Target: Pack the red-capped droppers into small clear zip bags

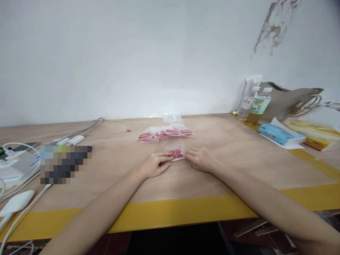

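A small clear plastic bag with red pieces inside (176,153) lies on the wooden table (228,166) between my hands. My left hand (155,164) rests at the bag's left edge, fingers curled and pinching it. My right hand (199,159) presses on the bag's right edge with its fingers together. Just beyond, a row of several similar filled bags (166,134) lies flat, with an empty clear bag (172,118) behind them near the wall.
Cables, chargers and white devices (18,166) crowd the left side. At the right stand two water bottles (255,104), a tan bag (289,101), a blue tissue pack (280,134) and yellow packets (315,134). Yellow tape (170,212) lines the near table edge.
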The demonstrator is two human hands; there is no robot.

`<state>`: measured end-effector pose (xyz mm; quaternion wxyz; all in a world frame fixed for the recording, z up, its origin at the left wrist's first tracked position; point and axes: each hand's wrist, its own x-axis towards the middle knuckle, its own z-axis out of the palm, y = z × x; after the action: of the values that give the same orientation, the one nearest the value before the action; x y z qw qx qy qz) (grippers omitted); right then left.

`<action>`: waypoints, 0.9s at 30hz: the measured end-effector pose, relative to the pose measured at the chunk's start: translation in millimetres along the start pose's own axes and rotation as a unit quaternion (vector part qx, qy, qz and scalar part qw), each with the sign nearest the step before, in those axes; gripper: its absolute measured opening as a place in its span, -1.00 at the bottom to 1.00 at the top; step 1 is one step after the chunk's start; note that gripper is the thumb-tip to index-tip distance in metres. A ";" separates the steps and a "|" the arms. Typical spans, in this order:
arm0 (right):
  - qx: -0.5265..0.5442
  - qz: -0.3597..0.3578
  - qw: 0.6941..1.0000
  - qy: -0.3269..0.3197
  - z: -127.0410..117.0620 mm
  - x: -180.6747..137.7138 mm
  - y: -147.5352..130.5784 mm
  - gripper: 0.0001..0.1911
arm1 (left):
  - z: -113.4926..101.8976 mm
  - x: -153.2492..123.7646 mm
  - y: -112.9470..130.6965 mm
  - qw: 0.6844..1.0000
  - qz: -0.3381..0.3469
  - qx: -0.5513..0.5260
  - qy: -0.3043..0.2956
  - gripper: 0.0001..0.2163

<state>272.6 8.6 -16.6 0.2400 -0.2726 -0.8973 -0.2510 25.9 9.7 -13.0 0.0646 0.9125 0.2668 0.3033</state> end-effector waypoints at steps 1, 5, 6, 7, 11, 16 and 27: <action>-0.002 0.004 1.000 -0.001 -0.3 0.6 -0.2 -0.71 | -0.2 0.2 0.4 1.000 -0.003 -0.001 0.001 -0.77; -0.010 0.011 1.000 0.002 1.1 5.4 -3.0 -0.69 | 2.5 3.5 1.3 1.000 0.000 0.011 0.018 -0.75; -0.011 0.009 1.000 0.005 2.2 7.1 -4.0 -0.69 | 4.2 5.0 1.1 0.999 0.007 0.019 0.026 -0.74; -0.011 0.007 1.000 0.009 3.4 8.9 -5.1 -0.70 | 6.2 6.7 0.7 0.999 0.016 0.029 0.035 -0.74; 0.015 0.019 0.999 0.032 8.1 13.6 -8.4 -0.74 | 13.3 12.5 -0.8 0.994 0.062 0.071 0.058 -0.81; 0.032 0.035 0.998 0.047 9.2 16.4 -11.6 -0.75 | 15.5 13.2 0.7 0.986 0.084 0.120 0.075 -0.84; 0.072 0.040 0.996 0.034 7.1 18.0 -16.3 -0.74 | 25.7 21.8 -2.1 0.972 0.107 0.196 0.078 -0.83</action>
<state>247.3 7.5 -17.0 0.2989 -0.2814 -0.8928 -0.1855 54.8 24.1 -23.0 -0.1694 0.9042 0.2257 0.3207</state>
